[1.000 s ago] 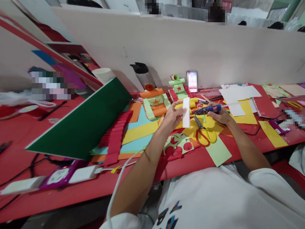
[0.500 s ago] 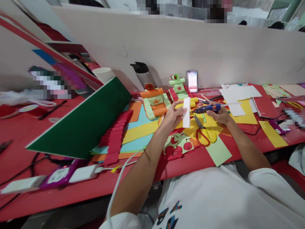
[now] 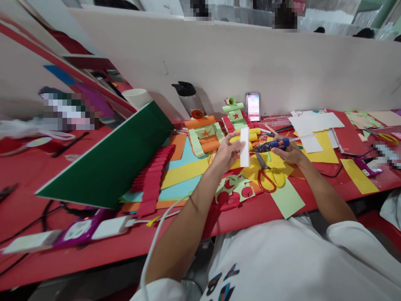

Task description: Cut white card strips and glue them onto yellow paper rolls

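Upright in my left hand (image 3: 229,151) is a narrow white paper strip (image 3: 244,149), pinched between thumb and fingers. My right hand (image 3: 290,151) is wrapped round a dark blue hot glue gun (image 3: 270,144), with a clear glue stick (image 3: 303,137) poking out of its back. The gun's nozzle points left, close to the strip; whether they touch I cannot tell. Rolled yellow paper tubes (image 3: 255,134) lie partly hidden behind the strip. Below the gun, scissors (image 3: 270,175) with red and yellow handles rest on yellow paper. Paper figures with stars, one orange and green (image 3: 205,133), one green and red (image 3: 234,115), stand behind.
A green board (image 3: 109,163) leans at the left beside pleated red paper (image 3: 153,175). A bottle (image 3: 188,98) and a phone (image 3: 253,106) stand by the white partition (image 3: 219,62). A white cable (image 3: 156,242) crosses near my left forearm. White sheets (image 3: 316,125) lie at right.
Almost nothing differs. The glue gun and my right hand have shifted very slightly, and the white strip stays in my left hand.
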Action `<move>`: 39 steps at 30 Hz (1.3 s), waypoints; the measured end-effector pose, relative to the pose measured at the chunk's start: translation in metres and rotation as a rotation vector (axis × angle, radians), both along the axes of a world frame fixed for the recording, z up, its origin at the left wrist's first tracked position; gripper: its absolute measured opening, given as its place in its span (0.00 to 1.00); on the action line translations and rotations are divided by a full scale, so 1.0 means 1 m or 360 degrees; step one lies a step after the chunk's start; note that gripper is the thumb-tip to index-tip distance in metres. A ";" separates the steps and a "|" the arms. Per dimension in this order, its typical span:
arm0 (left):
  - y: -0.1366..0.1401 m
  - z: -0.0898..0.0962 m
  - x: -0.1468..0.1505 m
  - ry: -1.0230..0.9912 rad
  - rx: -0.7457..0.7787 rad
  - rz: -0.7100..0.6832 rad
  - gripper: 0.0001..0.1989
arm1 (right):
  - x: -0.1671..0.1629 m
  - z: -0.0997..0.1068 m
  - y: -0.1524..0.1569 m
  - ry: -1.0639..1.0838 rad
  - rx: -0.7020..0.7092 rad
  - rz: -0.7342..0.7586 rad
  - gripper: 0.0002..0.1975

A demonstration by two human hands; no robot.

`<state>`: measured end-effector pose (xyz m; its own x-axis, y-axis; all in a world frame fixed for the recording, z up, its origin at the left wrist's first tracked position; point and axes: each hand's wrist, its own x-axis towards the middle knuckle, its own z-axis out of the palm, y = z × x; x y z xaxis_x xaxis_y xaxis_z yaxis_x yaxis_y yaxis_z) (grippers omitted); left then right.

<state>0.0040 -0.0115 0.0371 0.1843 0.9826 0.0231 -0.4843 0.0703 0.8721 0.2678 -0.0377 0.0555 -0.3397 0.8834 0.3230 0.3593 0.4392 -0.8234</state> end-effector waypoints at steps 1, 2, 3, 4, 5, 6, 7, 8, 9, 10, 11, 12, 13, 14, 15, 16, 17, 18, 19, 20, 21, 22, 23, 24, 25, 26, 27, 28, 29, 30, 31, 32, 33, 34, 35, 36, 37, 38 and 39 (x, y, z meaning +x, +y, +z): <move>0.000 0.000 0.000 0.0001 0.0004 0.0000 0.30 | 0.000 0.000 0.001 0.0006 0.0005 -0.0002 0.21; 0.000 0.000 0.000 0.0002 0.0005 0.0007 0.30 | 0.001 -0.001 0.001 -0.0003 0.0016 0.0003 0.21; 0.000 0.000 0.000 0.0002 0.0004 0.0020 0.30 | 0.002 -0.001 0.001 -0.0023 0.0025 0.0016 0.21; 0.000 0.000 0.000 0.0003 -0.0001 0.0034 0.31 | 0.002 -0.002 0.001 -0.0050 0.0020 0.0034 0.21; 0.001 0.001 0.000 0.0002 -0.0007 0.0049 0.31 | 0.003 -0.003 0.001 -0.0078 0.0004 0.0058 0.21; 0.001 0.001 0.000 0.0000 -0.0014 0.0061 0.31 | 0.004 -0.003 0.000 -0.0103 -0.0022 0.0085 0.20; 0.002 0.001 0.000 -0.0003 -0.0020 0.0070 0.31 | 0.005 -0.004 0.000 -0.0121 -0.0051 0.0114 0.20; 0.002 0.001 0.000 -0.0008 -0.0027 0.0078 0.31 | 0.006 -0.004 0.000 -0.0129 -0.0073 0.0146 0.19; 0.002 0.001 0.000 -0.0015 -0.0034 0.0084 0.31 | 0.006 -0.003 0.000 -0.0128 -0.0078 0.0175 0.19; 0.003 0.001 0.000 -0.0023 -0.0042 0.0089 0.31 | 0.006 -0.002 0.000 -0.0118 -0.0062 0.0199 0.18; 0.003 0.001 0.000 -0.0032 -0.0052 0.0092 0.31 | 0.006 -0.001 0.000 -0.0101 -0.0033 0.0216 0.18; 0.003 0.002 0.000 -0.0039 -0.0061 0.0092 0.31 | 0.006 0.000 -0.001 -0.0082 -0.0003 0.0230 0.17; 0.003 0.002 0.000 -0.0045 -0.0067 0.0092 0.31 | 0.007 0.002 -0.001 -0.0061 0.0021 0.0241 0.17; 0.003 0.002 0.000 -0.0047 -0.0069 0.0092 0.31 | 0.007 0.002 -0.001 -0.0046 0.0031 0.0247 0.17; 0.002 0.002 0.000 -0.0050 -0.0068 0.0092 0.31 | 0.007 0.003 -0.001 -0.0038 0.0026 0.0249 0.17; 0.002 0.001 0.000 -0.0052 -0.0065 0.0093 0.31 | 0.007 0.002 -0.001 -0.0041 0.0010 0.0250 0.17; 0.002 0.001 0.000 -0.0055 -0.0063 0.0093 0.31 | 0.007 0.002 -0.001 -0.0050 -0.0005 0.0248 0.17; 0.002 0.001 0.000 -0.0059 -0.0064 0.0092 0.31 | 0.008 0.001 0.000 -0.0059 -0.0011 0.0245 0.17; 0.002 0.001 0.000 -0.0065 -0.0065 0.0091 0.31 | 0.008 0.000 0.000 -0.0063 -0.0007 0.0243 0.17; 0.002 0.001 0.000 -0.0070 -0.0067 0.0091 0.31 | 0.008 -0.001 0.000 -0.0064 0.0007 0.0246 0.17; 0.002 0.001 0.000 -0.0073 -0.0066 0.0090 0.31 | 0.008 -0.001 0.001 -0.0061 0.0024 0.0249 0.17; 0.002 0.000 0.000 -0.0074 -0.0061 0.0090 0.31 | 0.007 -0.001 0.001 -0.0059 0.0041 0.0251 0.17; 0.003 0.000 0.000 -0.0073 -0.0052 0.0089 0.31 | 0.007 -0.001 0.001 -0.0059 0.0057 0.0251 0.17; 0.003 0.000 0.000 -0.0070 -0.0043 0.0087 0.31 | 0.007 -0.001 0.001 -0.0062 0.0072 0.0251 0.17; 0.003 -0.001 0.000 -0.0065 -0.0035 0.0083 0.31 | 0.006 0.000 0.001 -0.0068 0.0086 0.0252 0.17; 0.003 -0.001 0.000 -0.0060 -0.0032 0.0079 0.31 | 0.006 0.000 0.001 -0.0078 0.0092 0.0252 0.17; 0.003 -0.001 0.000 -0.0056 -0.0035 0.0076 0.31 | 0.005 0.000 0.001 -0.0086 0.0092 0.0253 0.17; 0.003 -0.001 0.000 -0.0055 -0.0042 0.0076 0.31 | 0.005 0.000 0.000 -0.0096 0.0081 0.0257 0.18; 0.003 0.000 0.000 -0.0056 -0.0050 0.0076 0.31 | 0.005 0.001 0.000 -0.0105 0.0065 0.0260 0.18; 0.003 0.000 0.000 -0.0059 -0.0059 0.0076 0.31 | 0.005 0.001 0.000 -0.0111 0.0049 0.0263 0.18; 0.003 0.000 0.000 -0.0061 -0.0066 0.0077 0.30 | 0.005 0.001 0.000 -0.0110 0.0038 0.0269 0.19; 0.003 0.000 0.000 -0.0062 -0.0070 0.0078 0.30 | 0.005 0.001 0.000 -0.0105 0.0033 0.0279 0.19; 0.003 0.001 0.000 -0.0060 -0.0071 0.0080 0.30 | 0.005 0.001 0.000 -0.0099 0.0028 0.0293 0.19; 0.003 0.001 0.000 -0.0057 -0.0070 0.0084 0.30 | 0.005 0.001 0.000 -0.0094 0.0022 0.0313 0.19; 0.003 0.001 0.000 -0.0054 -0.0069 0.0087 0.30 | 0.005 0.001 0.000 -0.0090 0.0014 0.0330 0.19; 0.003 0.000 0.000 -0.0052 -0.0069 0.0089 0.30 | 0.005 0.001 0.000 -0.0090 0.0005 0.0341 0.19; 0.003 0.000 0.000 -0.0052 -0.0069 0.0089 0.30 | 0.004 0.001 -0.001 -0.0091 0.0001 0.0342 0.19; 0.003 0.000 0.000 -0.0052 -0.0071 0.0086 0.31 | 0.004 0.001 -0.001 -0.0091 0.0004 0.0332 0.19; 0.003 0.000 0.000 -0.0051 -0.0071 0.0081 0.31 | 0.004 0.001 -0.001 -0.0091 0.0015 0.0312 0.20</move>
<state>0.0035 -0.0083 0.0367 0.1341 0.9908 -0.0160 -0.5161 0.0836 0.8524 0.2720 -0.0383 0.0565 -0.5230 0.7955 0.3061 0.3119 0.5128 -0.7998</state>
